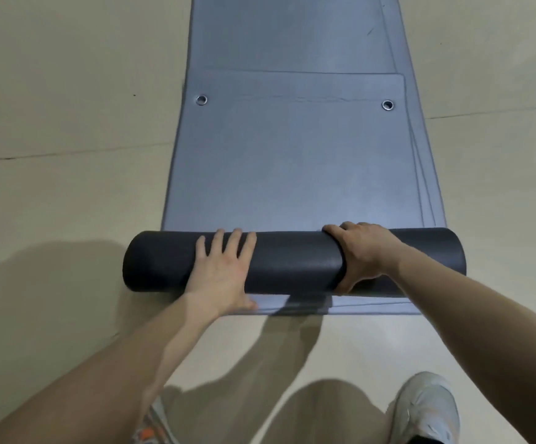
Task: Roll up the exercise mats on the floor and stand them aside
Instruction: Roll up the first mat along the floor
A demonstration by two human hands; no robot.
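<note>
Left grip (221, 270) released: flat, fingers straight, pressing on rolled mat (292, 261). Right grip (362, 254) clasps it, thumb on near side. Rolled mat lies under both grips, across flat mats (292, 161) stretching ahead on floor (68, 123).

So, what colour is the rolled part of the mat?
The roll is dark charcoal, almost black; the flat mat is blue-grey. Best in head view.
</note>
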